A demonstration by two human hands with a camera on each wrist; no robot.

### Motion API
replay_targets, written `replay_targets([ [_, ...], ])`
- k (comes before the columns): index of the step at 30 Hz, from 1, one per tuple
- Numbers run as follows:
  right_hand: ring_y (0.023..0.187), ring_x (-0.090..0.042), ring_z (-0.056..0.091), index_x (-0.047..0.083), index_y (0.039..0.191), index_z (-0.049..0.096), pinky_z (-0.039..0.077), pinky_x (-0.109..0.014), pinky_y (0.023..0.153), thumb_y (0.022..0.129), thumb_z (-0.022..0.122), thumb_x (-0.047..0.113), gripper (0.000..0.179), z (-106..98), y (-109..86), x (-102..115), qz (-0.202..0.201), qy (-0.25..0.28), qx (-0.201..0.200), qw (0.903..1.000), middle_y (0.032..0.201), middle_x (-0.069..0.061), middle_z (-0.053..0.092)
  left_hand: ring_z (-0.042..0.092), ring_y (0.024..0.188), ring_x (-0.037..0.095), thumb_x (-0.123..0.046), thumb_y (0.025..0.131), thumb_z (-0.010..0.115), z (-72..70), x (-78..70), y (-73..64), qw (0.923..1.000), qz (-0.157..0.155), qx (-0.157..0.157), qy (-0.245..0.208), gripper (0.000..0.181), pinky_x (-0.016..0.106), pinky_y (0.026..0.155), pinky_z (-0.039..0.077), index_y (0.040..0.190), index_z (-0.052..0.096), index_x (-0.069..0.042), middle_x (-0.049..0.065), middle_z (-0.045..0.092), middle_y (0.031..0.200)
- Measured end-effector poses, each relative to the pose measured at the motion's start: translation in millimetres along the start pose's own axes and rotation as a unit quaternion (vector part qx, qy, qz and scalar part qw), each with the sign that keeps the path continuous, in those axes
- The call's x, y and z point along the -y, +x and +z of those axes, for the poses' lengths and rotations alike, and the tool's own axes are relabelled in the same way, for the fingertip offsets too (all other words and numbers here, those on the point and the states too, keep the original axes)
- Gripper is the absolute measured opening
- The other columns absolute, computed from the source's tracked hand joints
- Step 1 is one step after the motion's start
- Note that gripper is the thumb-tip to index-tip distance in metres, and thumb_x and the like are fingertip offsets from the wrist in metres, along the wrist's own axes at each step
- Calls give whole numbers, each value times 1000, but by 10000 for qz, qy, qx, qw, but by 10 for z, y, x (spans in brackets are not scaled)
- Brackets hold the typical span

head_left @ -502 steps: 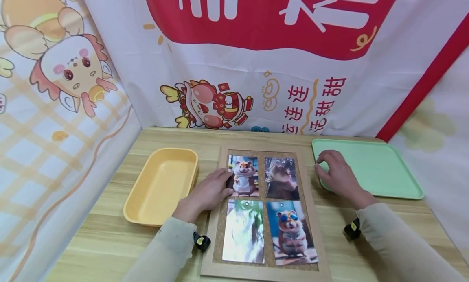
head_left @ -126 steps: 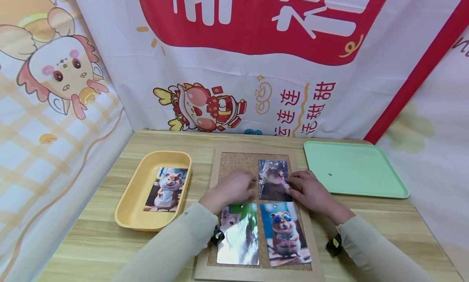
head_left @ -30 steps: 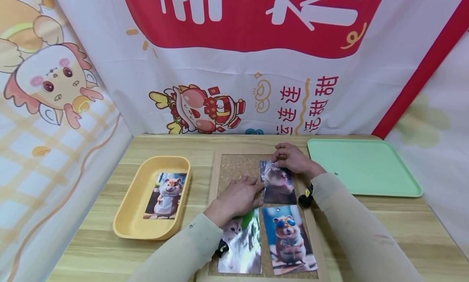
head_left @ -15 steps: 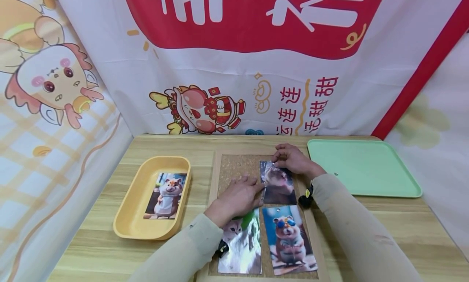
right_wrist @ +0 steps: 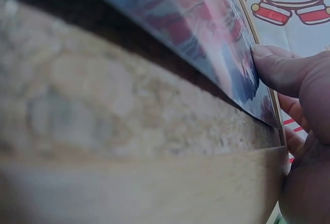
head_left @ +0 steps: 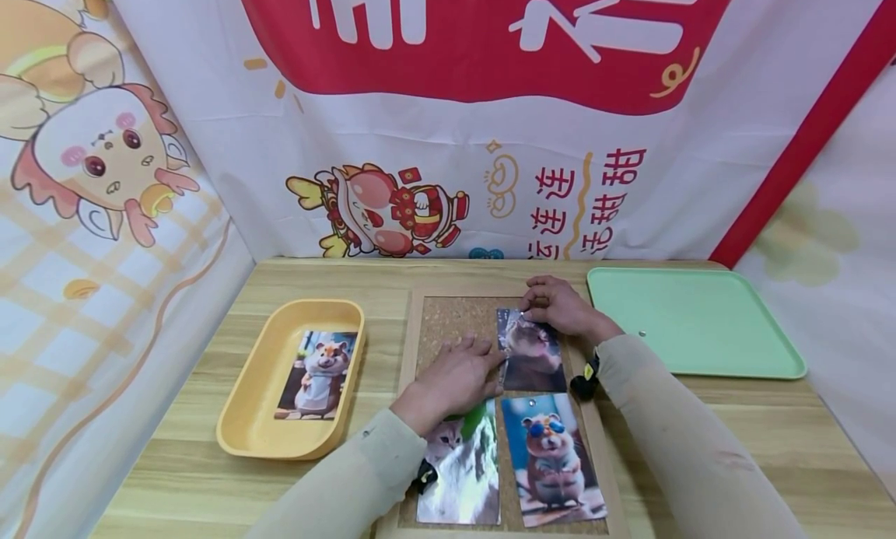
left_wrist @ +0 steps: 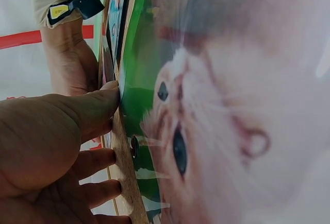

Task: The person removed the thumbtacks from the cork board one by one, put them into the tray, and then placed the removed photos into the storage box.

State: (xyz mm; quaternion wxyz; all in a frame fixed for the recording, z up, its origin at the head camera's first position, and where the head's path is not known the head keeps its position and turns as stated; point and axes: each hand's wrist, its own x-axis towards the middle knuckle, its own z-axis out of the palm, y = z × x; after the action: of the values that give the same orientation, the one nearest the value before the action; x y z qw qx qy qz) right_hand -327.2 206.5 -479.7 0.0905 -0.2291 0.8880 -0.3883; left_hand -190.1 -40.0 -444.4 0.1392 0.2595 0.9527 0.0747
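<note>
My right hand [head_left: 556, 304] is at the top edge of an upper-right animal photo [head_left: 533, 360], thumb and finger pinching a small silver thumbtack [head_left: 522, 313] there. In the right wrist view the thumb [right_wrist: 276, 69] lies against the photo's glossy face, and the photo's near edge stands off the cork. My left hand [head_left: 458, 376] rests on the corkboard [head_left: 455, 315] with its fingers loosely spread, its thumb at the same photo's left edge. Below it lies a shiny cat photo [head_left: 465, 477], partly hidden by that hand. A photo of a hamster in sunglasses [head_left: 553, 461] is tacked at lower right.
A yellow tray [head_left: 241, 414] on the left holds a photo of a hamster in an apron [head_left: 318, 376]. At right stands a green tray [head_left: 721, 321] with one silver tack [head_left: 642, 333] near its left side. A printed cloth [head_left: 420, 134] hangs behind the table.
The apron hamster photo went from the board's upper left to the yellow tray, and a tack is now in the green tray. Later my right hand moved to the remaining upper photo's top; lately both hands stay still.
</note>
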Motion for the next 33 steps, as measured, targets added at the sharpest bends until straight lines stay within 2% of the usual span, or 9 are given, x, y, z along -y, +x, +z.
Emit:
replay_targets([
  [8, 149, -43, 36, 10, 103, 82, 20, -64, 125, 98, 72, 8, 11, -1, 0, -17, 89, -154, 42, 9998, 157, -23, 47, 26, 160, 37, -49, 106, 59, 3, 4, -2, 10000, 29, -4, 18, 61, 64, 125, 30, 161, 45, -27, 8, 37, 170],
  [16, 148, -42, 39, 11, 101, 82, 26, -62, 125, 96, 79, 14, 7, 9, -3, -8, 75, -199, 46, 9998, 156, -23, 48, 26, 161, 36, -50, 106, 59, 3, -5, -10, 10000, 32, -22, 7, 60, 63, 125, 31, 161, 46, -28, 7, 37, 170],
  [26, 147, -39, 41, 16, 96, 79, 23, -62, 124, 95, 77, 25, 10, 51, -20, 46, 25, -1001, -199, 9948, 153, -20, 54, 27, 160, 37, -48, 107, 59, 3, -2, -3, 10000, 51, -39, 33, 60, 63, 125, 32, 161, 46, -26, 8, 38, 170],
  [33, 148, -40, 39, 16, 94, 78, 22, -65, 123, 95, 78, 26, 10, 69, -29, 62, 146, -1063, -343, 9936, 154, -18, 54, 28, 159, 37, -48, 106, 59, 3, -2, -5, 10000, 63, -75, 14, 60, 63, 124, 32, 161, 46, -26, 9, 39, 169],
])
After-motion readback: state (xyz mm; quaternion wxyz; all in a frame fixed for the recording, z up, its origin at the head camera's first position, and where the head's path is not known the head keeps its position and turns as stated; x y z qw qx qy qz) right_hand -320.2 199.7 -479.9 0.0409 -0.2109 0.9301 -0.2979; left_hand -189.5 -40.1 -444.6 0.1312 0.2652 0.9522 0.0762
